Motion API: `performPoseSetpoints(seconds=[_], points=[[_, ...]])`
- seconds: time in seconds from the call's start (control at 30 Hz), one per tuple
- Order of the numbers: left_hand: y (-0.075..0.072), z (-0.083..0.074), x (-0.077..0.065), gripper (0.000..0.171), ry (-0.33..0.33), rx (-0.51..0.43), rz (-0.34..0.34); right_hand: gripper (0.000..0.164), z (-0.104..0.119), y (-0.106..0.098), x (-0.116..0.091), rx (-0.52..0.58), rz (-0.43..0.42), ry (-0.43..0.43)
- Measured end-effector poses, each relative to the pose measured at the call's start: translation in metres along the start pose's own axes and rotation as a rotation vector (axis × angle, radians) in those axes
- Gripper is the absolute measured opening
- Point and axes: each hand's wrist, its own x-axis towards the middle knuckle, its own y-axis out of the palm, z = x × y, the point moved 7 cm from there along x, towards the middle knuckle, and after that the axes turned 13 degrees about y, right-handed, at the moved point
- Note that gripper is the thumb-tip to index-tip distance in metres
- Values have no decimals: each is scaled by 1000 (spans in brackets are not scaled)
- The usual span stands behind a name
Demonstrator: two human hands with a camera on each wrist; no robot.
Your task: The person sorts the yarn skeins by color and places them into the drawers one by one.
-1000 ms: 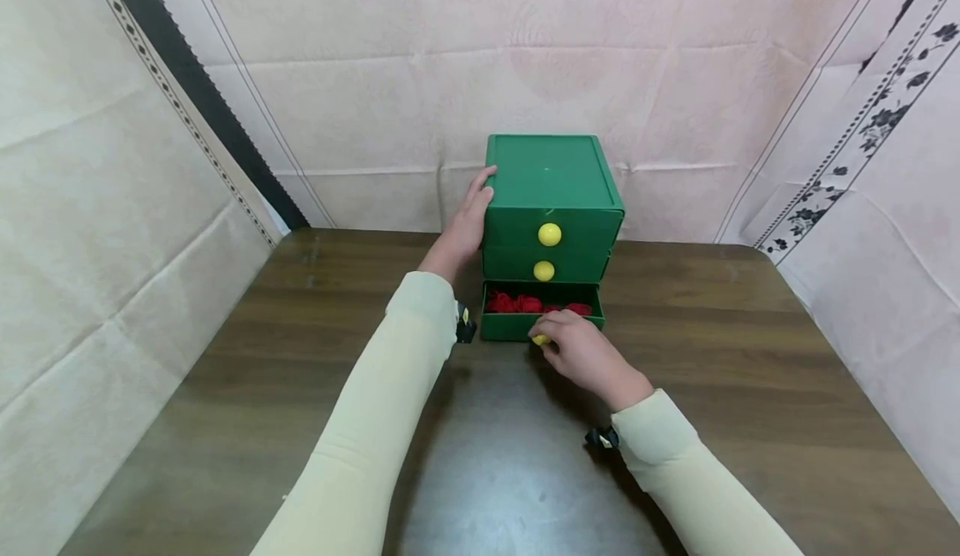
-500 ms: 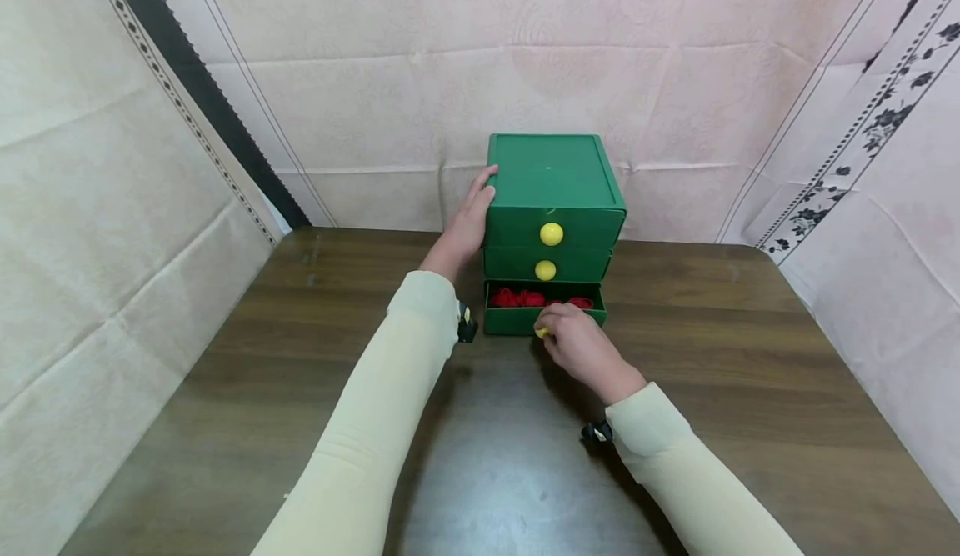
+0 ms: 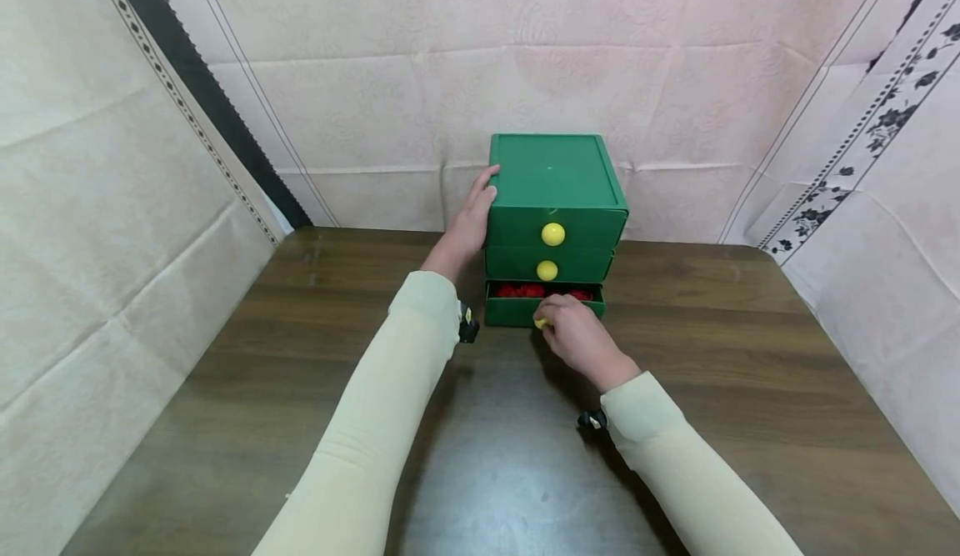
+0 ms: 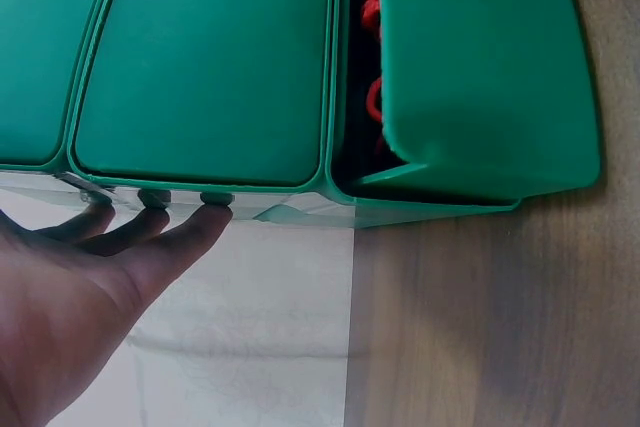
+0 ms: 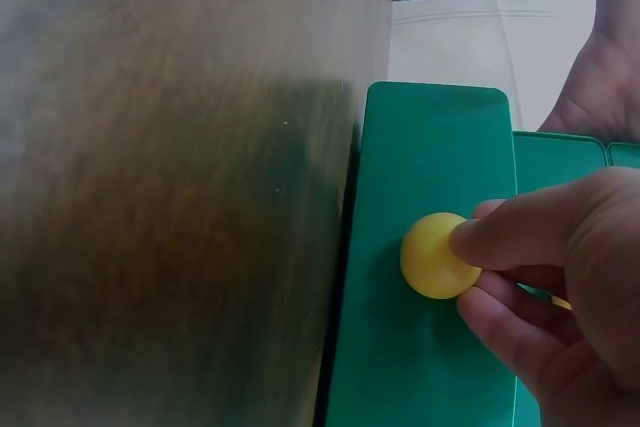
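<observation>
A green drawer cabinet [image 3: 555, 174] stands near the back of the table, its upper two drawers closed. The bottom drawer [image 3: 510, 315] is pulled partway out, with red yarn-like bundles [image 3: 521, 291] inside. My right hand [image 3: 579, 335] pinches that drawer's round yellow knob [image 5: 430, 257] between thumb and fingers. Against the cabinet's left side rests my left hand [image 3: 467, 229]; in the left wrist view its fingertips [image 4: 213, 215] touch the side wall. The fingers there are fairly straight. My right hand covers part of the drawer front in the head view.
Yellow knobs mark the top drawer [image 3: 552, 234] and the middle drawer [image 3: 547, 271]. A brown wood-look table [image 3: 337, 356] carries the cabinet. Pale patterned cloth [image 3: 360, 106] hangs close behind it and at both sides.
The bottom drawer has slid inward, its front moving toward the cabinet with my right hand on the knob. Less of the red bundles shows. My left hand stays on the cabinet's side.
</observation>
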Motion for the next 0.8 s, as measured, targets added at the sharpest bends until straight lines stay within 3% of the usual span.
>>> performPoseSetpoints(seconds=[0.2,0.43,0.53,0.63,0.8], points=[[-1,4,2,49,-10,-3,1,14,-1,1,5,3,10,16],[-2,32,16,46,12,-12,-27,14,-3,2,10,-8,-8,10],[-2,37,18,46,26,-7,-38,14,-3,3,12,-12,-8,10],[-2,35,17,46,20,-9,-30,14,-4,3,14,-15,-4,14],[-1,16,8,48,-1,-19,-3,14,-7,5,19,-7,-2,31]])
